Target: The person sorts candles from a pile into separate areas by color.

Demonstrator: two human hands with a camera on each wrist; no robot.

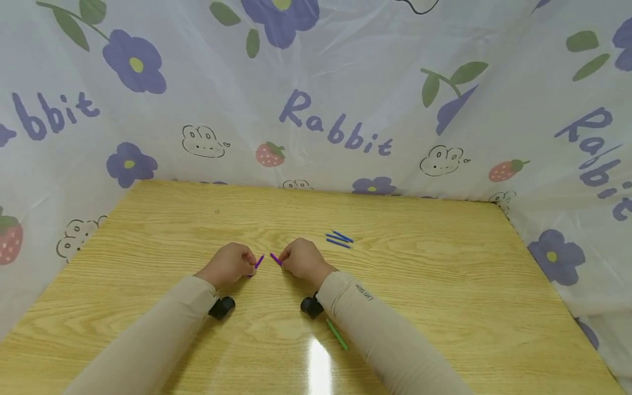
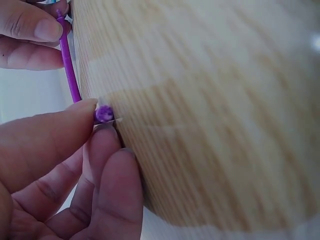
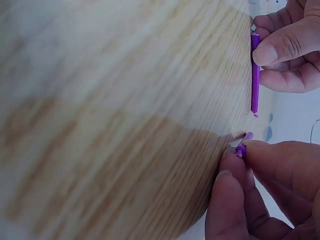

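Note:
Two thin purple crayons are held low over the wooden table. My left hand (image 1: 231,265) pinches one purple crayon (image 1: 259,261) between thumb and fingertips; its flat end faces the camera in the left wrist view. Opposite it, my right hand (image 1: 305,260) pinches the other purple crayon (image 1: 275,259), whose narrow tip shows in the right wrist view. The crayons slant toward each other in the head view, with a small gap between their far ends. Fingertips cover part of each.
Beyond the right hand, three blue crayons (image 1: 338,243) lie close together on the table (image 1: 419,263). A green crayon (image 1: 337,334) rests beside the right forearm, nearer the front. Behind the table hangs a printed white cloth (image 1: 237,99).

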